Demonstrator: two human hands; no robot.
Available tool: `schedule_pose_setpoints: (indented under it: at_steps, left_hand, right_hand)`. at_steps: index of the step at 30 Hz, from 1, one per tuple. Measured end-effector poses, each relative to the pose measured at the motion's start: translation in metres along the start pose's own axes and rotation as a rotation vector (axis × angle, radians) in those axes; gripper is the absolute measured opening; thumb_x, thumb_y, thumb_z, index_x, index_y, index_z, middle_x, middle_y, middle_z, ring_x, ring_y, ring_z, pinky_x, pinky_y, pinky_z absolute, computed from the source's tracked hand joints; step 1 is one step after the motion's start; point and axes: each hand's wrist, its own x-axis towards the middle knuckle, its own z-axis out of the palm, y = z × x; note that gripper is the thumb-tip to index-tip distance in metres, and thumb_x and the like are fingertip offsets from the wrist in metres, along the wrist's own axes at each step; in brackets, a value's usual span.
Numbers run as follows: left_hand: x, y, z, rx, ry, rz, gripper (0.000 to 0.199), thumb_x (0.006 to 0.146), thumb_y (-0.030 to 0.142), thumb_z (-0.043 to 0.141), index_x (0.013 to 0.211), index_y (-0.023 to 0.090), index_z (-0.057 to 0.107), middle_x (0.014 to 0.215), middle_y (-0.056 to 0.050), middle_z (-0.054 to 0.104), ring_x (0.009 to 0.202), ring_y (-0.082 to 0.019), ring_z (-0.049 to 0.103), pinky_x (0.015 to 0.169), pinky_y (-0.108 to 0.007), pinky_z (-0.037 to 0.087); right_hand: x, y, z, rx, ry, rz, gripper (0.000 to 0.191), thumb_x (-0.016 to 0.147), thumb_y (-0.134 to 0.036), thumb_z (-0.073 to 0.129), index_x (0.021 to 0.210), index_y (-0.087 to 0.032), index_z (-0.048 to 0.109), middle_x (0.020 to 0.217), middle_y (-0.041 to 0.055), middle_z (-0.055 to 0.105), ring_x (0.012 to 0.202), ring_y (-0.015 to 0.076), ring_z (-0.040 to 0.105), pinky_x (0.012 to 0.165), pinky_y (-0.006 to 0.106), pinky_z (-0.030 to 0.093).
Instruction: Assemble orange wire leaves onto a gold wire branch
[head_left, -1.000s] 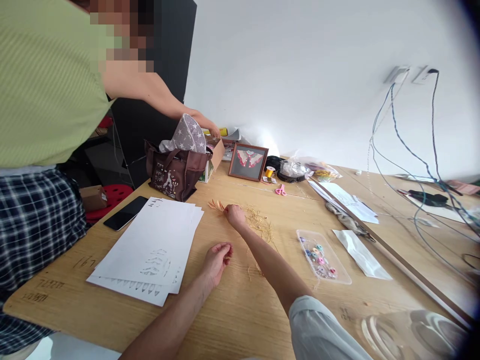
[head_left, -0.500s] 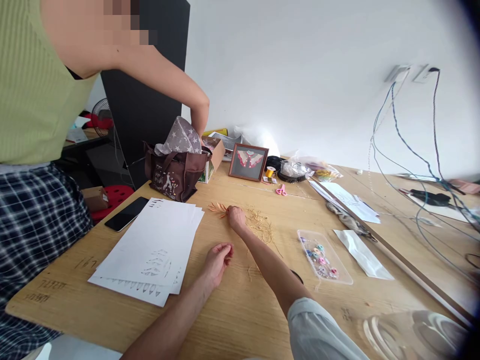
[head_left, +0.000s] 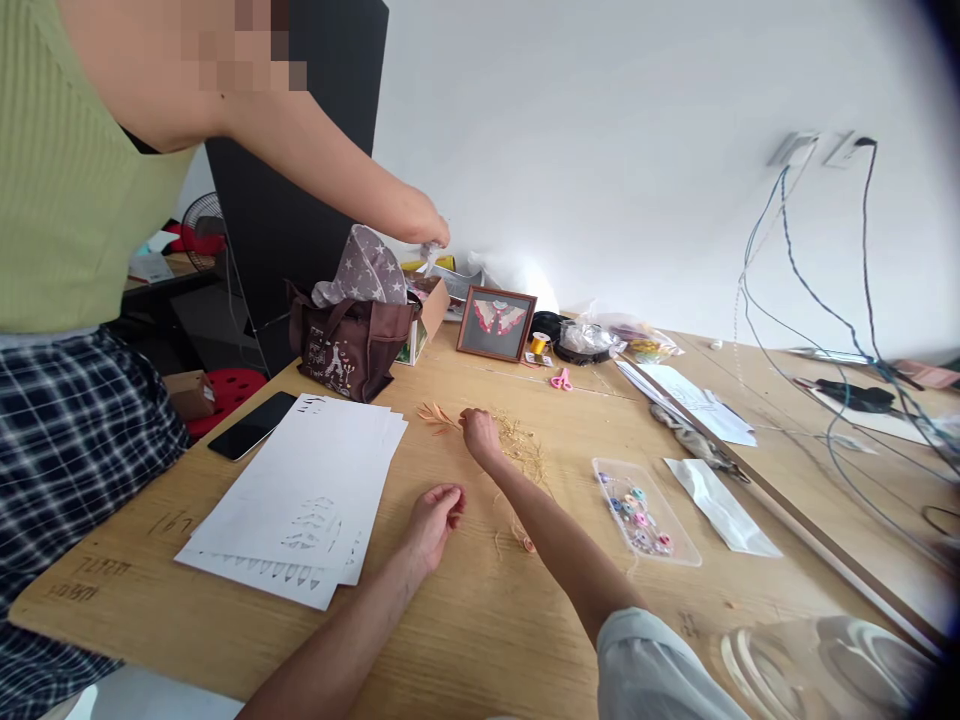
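We look out from a camera worn on the head, facing forward and down across a wooden table (head_left: 465, 640) toward a white wall (head_left: 600, 150), close above the left hand (head_left: 433, 525) and the right hand (head_left: 480, 438).

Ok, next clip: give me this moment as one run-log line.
left hand: near paper stack | right hand: by straw, orange leaf | co-worker's hand: above box

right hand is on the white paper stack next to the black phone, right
Not quite: the head view shows the right hand beside the dry straw on the table, not on the white paper stack, which is next to the black phone.
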Motion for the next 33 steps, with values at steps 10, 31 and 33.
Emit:
schedule_pose_setpoints:
  at_steps: [10, 31, 33]
  left_hand:
    - [0.002, -0.001, -0.004, -0.010, -0.020, 0.003, 0.024, 0.056, 0.026, 0.072, 0.073, 0.012, 0.063, 0.067, -0.002, 0.060, 0.059, -0.008, 0.051, 0.051, -0.019, 0.030]
    - [0.000, -0.001, -0.002, 0.023, -0.007, 0.004, 0.025, 0.056, 0.029, 0.071, 0.073, 0.013, 0.062, 0.068, -0.002, 0.059, 0.061, -0.009, 0.050, 0.054, -0.020, 0.031]
    - [0.000, -0.001, -0.001, 0.026, -0.010, 0.002, 0.025, 0.056, 0.029, 0.071, 0.073, 0.013, 0.062, 0.067, -0.002, 0.058, 0.060, -0.009, 0.049, 0.054, -0.021, 0.031]
  right_hand:
    - [0.015, 0.015, -0.017, -0.051, -0.127, -0.217, 0.035, 0.076, -0.001, 0.047, 0.095, -0.021, 0.068, 0.104, 0.0075, 0.064, 0.106, 0.0195, 0.050, 0.086, 0.027, 0.035]
    - [0.032, -0.018, -0.011, 0.134, -0.093, -0.145, 0.032, 0.078, -0.033, 0.058, 0.106, -0.020, 0.062, 0.101, 0.0065, 0.066, 0.089, 0.0164, 0.060, 0.072, 0.021, 0.041]
    - [0.032, -0.023, -0.010, 0.125, -0.081, -0.116, 0.026, 0.080, -0.030, 0.054, 0.100, -0.019, 0.065, 0.096, 0.0084, 0.067, 0.087, 0.0182, 0.061, 0.070, 0.023, 0.042]
